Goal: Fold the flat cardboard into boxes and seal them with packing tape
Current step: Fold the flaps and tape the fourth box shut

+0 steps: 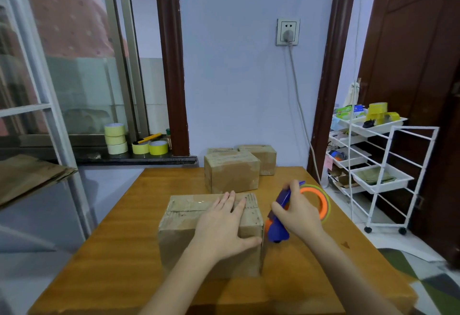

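Cardboard box (189, 230): set near the front of the wooden table (119, 235), closed, with clear tape seen along its top seam.
Left hand (221, 227): laid flat on the right part of the box top, fingers straight and slightly spread, thumb lying along the front right top edge; nothing is gripped.
Right hand (296, 211): curled round the handle of the tape dispenser, which is held in a firm grasp.
Tape dispenser (281, 220): blue body with an orange wheel, held just beside the right side of the box; whether its lower end touches the box cannot be told.
Finished boxes: a sealed box (231, 172) is placed behind the front one at mid-table, and two more boxes (261, 158) are seen beyond it near the wall.
Tape rolls (135, 141): yellow rolls are stacked and laid on the window sill at left.
Trolley (373, 165): a white wire rack with trays is placed at right, well apart from the table, with yellow tape on its top tray.
Wall socket (288, 31): a plug is inserted, and its cable is hung down the wall.
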A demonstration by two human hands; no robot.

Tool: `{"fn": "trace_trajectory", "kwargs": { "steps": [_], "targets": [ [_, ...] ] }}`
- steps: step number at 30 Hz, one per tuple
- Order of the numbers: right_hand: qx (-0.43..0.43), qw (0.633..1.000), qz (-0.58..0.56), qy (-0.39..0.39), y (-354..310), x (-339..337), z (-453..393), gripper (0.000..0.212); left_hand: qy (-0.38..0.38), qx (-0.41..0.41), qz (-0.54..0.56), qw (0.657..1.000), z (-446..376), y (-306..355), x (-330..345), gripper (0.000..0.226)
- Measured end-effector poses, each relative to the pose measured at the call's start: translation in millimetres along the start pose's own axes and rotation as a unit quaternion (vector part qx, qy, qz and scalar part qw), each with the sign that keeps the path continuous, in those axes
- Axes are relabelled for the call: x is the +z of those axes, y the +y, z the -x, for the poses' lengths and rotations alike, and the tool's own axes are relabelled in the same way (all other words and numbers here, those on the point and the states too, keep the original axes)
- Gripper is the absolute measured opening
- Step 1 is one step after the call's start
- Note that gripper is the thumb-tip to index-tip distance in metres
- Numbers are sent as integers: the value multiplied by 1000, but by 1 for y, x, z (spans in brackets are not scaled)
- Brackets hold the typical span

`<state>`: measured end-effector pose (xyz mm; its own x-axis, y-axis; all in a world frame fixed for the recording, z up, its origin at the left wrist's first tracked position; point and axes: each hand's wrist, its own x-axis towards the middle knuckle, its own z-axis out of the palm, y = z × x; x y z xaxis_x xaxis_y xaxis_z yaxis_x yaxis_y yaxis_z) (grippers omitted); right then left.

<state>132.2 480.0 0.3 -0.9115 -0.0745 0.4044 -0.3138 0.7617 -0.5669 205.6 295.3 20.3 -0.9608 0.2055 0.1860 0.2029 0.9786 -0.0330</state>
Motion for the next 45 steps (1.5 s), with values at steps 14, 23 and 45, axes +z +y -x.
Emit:
{"fn": "trace_trajectory", "kwargs": {
  "steps": [14, 23, 45],
  "targets": [
    [-162, 959, 216, 89, 35, -15, 9, 99, 3, -10, 16, 1000, 6, 5, -6, 87],
    [-248, 944, 205, 76, 55, -1, 27, 108, -1, -13, 15, 1000, 6, 5, -7, 82],
    [-134, 984, 68, -93, 98, -20, 95, 53, 10, -20, 28, 999, 8, 6, -7, 80]
  ]
}}
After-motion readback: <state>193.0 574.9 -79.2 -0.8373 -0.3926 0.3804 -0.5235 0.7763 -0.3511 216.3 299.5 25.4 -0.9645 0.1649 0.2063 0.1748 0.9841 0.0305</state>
